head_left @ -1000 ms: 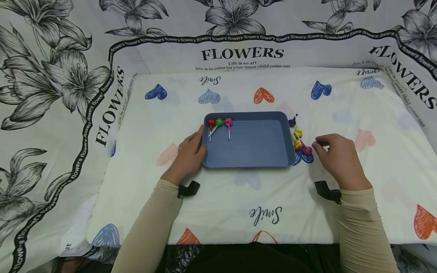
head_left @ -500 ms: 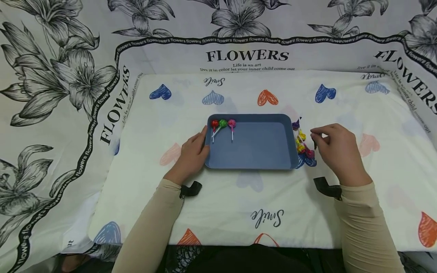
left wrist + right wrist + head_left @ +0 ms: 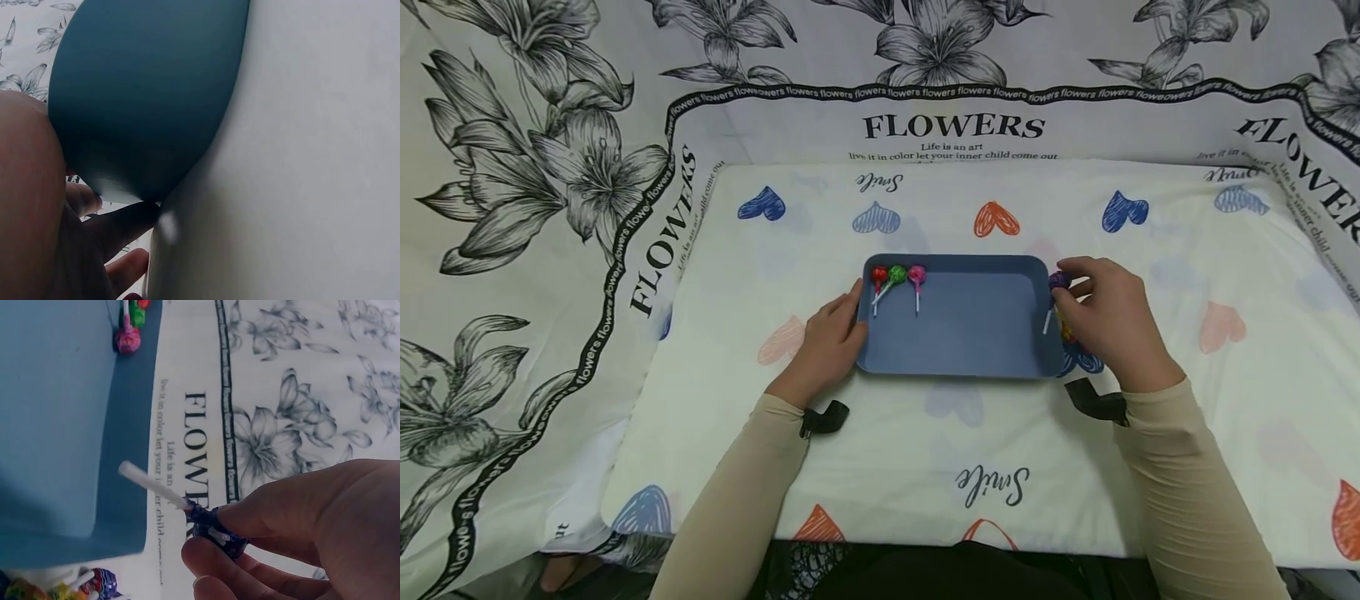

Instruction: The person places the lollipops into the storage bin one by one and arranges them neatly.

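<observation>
Right hand (image 3: 1112,321) pinched purple lollipop (image 3: 219,536); left hand (image 3: 826,340), fingers extended, touched tray (image 3: 962,333). Right-wrist view showed lollipop pile (image 3: 61,590), mostly hidden from head.

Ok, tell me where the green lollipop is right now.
In the head view, the green lollipop lies in the blue tray, toward its far left corner, between the red lollipop and the pink lollipop.

The person's left sleeve (image 3: 737,497), long and tan, is looking mostly smooth; the matching right sleeve (image 3: 1197,492) is wrinkling into close creases. A curved black left wrist mount (image 3: 826,419) and right wrist mount (image 3: 1097,403) are jutting inward; dark clothing (image 3: 940,577) is showing between.
</observation>
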Demonstrator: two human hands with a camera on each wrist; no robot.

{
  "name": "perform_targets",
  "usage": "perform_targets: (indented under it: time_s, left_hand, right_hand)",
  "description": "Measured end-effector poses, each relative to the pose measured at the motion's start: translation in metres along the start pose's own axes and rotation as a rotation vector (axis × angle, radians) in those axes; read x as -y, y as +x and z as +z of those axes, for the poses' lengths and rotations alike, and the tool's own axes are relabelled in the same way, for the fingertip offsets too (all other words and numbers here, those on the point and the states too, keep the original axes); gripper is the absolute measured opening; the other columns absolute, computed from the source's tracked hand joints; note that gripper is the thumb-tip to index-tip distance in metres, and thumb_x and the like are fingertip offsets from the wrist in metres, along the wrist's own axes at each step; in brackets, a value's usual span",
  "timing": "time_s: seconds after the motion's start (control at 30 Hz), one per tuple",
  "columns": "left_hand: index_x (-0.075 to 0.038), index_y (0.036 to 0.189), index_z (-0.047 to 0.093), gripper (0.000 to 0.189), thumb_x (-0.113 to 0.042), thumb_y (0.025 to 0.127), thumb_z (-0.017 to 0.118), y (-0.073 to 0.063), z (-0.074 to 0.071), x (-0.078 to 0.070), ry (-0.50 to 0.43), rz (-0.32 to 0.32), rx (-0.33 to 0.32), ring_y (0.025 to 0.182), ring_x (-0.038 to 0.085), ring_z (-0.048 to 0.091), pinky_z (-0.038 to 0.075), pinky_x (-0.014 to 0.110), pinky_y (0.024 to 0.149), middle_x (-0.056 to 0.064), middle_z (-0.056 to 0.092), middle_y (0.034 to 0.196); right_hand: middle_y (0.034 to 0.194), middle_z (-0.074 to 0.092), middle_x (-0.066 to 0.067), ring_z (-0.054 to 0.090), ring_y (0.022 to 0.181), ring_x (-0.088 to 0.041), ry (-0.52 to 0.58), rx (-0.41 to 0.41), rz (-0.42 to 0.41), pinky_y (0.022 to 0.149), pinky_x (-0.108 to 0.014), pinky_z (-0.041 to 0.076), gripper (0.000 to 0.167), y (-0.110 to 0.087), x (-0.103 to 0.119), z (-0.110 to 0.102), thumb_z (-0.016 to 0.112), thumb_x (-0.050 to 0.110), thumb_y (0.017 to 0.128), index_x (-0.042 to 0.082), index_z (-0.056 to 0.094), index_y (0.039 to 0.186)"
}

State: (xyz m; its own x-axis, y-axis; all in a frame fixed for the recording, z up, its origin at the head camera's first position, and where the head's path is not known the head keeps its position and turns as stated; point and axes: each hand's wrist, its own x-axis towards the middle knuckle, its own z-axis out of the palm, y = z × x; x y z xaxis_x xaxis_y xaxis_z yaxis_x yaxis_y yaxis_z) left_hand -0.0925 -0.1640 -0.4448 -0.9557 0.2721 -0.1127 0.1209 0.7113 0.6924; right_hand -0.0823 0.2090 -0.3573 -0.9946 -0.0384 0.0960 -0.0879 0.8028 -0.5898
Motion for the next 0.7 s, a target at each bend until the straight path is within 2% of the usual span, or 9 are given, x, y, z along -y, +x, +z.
perform_targets:
  time_s: [0.13,0.2,0.5,0.7]
  left_hand:
    - [-0.027,0.171,0.011,0.067,-0.034,0.109,0.037,0.001,0.001,0.000,0.006,0.006,-0.001,0.159,0.036,0.020,0.011,0.061,0.127,0.012,0.031,0.171]
    - [-0.028,0.171,0.011,0.067,-0.034,0.109,0.037,0.001,0.000,0.000,0.007,0.006,-0.002,0.159,0.036,0.020,0.011,0.061,0.126,0.012,0.031,0.171]
    - [-0.027,0.171,0.012,0.067,-0.034,0.109,0.038,-0.001,-0.001,-0.002,-0.007,-0.005,-0.007,0.159,0.036,0.019,0.012,0.063,0.126,0.010,0.030,0.172]
    - [-0.028,0.171,0.011,0.067,-0.033,0.109,0.038,-0.002,0.000,-0.001,-0.005,-0.005,0.003,0.159,0.036,0.019,0.012,0.063,0.126,0.011,0.029,0.172]
  right_hand:
    - [0.121,0.069,-0.026,0.073,0.096,-0.040,0.019,0.019,-0.009,0.065,-0.033,0.055,0.034,0.007,0.002,0.005,0.066,0.015,0.101,-0.004,0.069,0.130]
    - [0.119,0.070,-0.025,0.073,0.095,-0.038,0.036,0.025,-0.026,0.062,-0.031,0.053,0.032,0.011,0.003,0.007,0.066,0.015,0.101,-0.003,0.071,0.127]
    - [0.113,0.074,-0.019,0.071,0.099,-0.034,0.095,0.077,-0.053,0.080,-0.051,0.057,0.026,0.031,0.017,0.028,0.070,0.014,0.098,0.000,0.075,0.119]
    - [0.114,0.075,-0.020,0.072,0.097,-0.033,0.105,0.122,-0.082,0.082,-0.050,0.057,0.025,0.042,0.024,0.044,0.072,0.013,0.097,-0.001,0.076,0.117]
